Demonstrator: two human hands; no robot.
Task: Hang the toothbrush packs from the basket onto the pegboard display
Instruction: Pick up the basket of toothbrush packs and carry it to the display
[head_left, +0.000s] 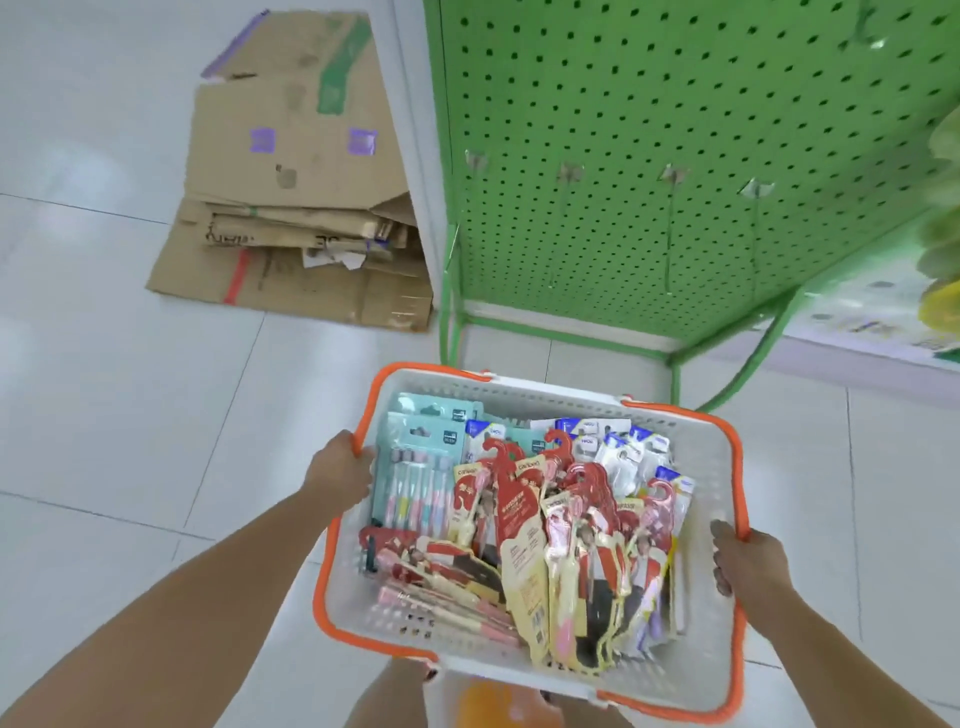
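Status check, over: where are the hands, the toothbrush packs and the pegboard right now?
Left hand and right hand grip the basket sides. Toothbrush packs all inside it. Pegboard hooks bare, nothing blocking.

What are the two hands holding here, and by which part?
Both hold the basket by its side rims: the left hand grips the left edge, the right hand the right edge, fingers curled inside. No toothbrush packs are held.
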